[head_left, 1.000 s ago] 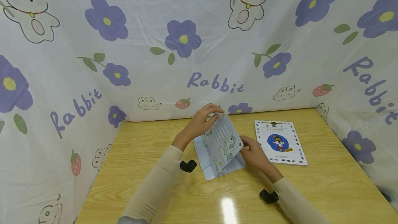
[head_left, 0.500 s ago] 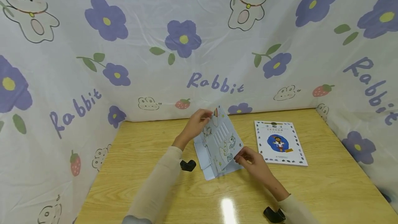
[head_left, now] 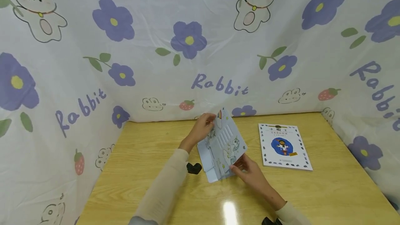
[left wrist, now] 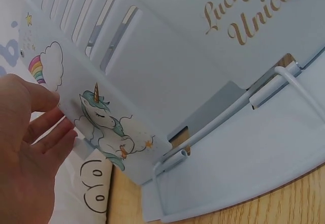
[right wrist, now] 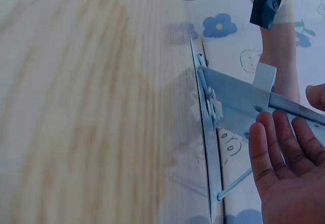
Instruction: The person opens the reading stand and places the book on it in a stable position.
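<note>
A light blue metal book stand (head_left: 225, 140) with unicorn pictures and slots stands partly unfolded on the table, its slotted panel tilted up from a flat base (head_left: 206, 157). At the panel's upper left edge my left hand (head_left: 203, 127) pinches, thumb over the front. In the left wrist view, "Lucky Unicorn" lettering shows on the panel (left wrist: 137, 76), with a wire support (left wrist: 299, 84) at the hinge. My right hand (head_left: 248, 173) holds the lower right edge, thumb in front and fingers behind. From the right wrist view those fingers (right wrist: 274, 148) look fairly straight beneath the panel (right wrist: 228, 89).
A white picture book (head_left: 284, 147) with a blue round picture lies flat on the wooden table (head_left: 140, 169), right of the stand. Behind the table hangs a rabbit-and-flower cloth (head_left: 162, 68). Black camera mounts sit at both wrists.
My right hand has slid down along the panel's right edge toward its lower corner. My left hand has shifted down from the panel's top to its left edge. The head view has turned slightly left.
</note>
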### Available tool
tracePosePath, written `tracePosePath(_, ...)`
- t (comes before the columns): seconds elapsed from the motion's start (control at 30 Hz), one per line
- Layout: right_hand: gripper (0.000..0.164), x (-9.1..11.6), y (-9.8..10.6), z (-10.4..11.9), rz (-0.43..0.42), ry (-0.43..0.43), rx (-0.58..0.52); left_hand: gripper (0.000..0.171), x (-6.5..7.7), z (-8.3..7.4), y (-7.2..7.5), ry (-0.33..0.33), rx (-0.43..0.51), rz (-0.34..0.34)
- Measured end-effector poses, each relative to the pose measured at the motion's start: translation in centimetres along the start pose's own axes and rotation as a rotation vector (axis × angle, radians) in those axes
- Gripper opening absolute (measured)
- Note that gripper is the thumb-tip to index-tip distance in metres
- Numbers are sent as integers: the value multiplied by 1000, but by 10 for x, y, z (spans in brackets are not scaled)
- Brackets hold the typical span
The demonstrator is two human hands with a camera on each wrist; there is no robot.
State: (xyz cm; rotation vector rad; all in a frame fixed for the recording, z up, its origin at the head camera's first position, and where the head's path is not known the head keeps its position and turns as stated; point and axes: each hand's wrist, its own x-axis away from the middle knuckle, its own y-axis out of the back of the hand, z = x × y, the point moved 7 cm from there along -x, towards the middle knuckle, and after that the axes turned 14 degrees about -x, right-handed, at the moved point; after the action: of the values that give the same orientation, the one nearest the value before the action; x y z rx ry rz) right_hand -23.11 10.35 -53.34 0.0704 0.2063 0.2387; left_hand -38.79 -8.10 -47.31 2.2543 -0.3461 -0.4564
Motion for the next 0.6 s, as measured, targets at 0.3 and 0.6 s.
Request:
tracePosePath(0.3, 33, 2, -5, 0, -58, -34, 9, 41, -1, 7, -8, 38, -60, 22)
tracePosePath(0.6, 30, 0, -5, 5, -57, 0, 7, 40, -4, 8, -7, 49, -57, 7)
